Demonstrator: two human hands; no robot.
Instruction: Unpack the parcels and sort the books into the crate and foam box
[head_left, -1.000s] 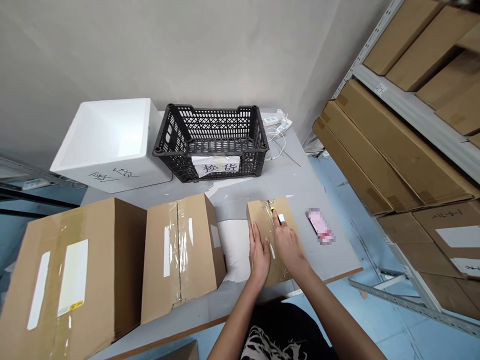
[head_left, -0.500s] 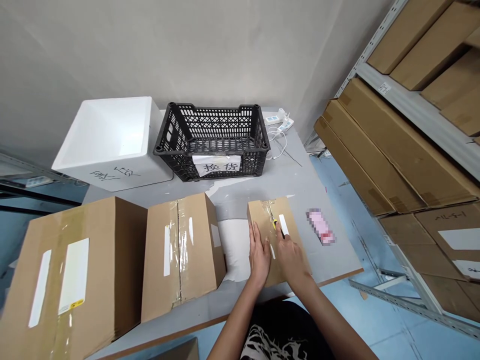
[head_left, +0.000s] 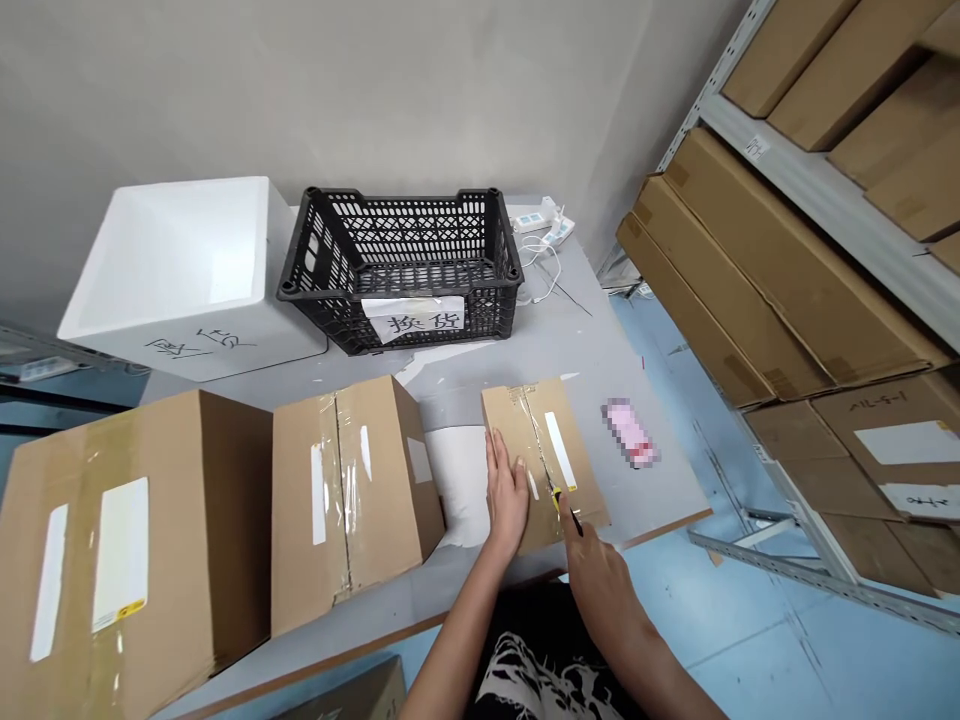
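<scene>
Just shy of the carton edge (head_left: 547,547), box cutter (head_left: 559,500), right hand (head_left: 600,585)

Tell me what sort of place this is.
Probably a warehouse returns or packing area: metal shelving loaded with cartons, taped cartons on a table, and a black crate with a sign reading "exchange goods".

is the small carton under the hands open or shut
Shut: the top of the small cardboard carton lies flat under packing tape, no flap raised; the left hand rests on it.
</scene>
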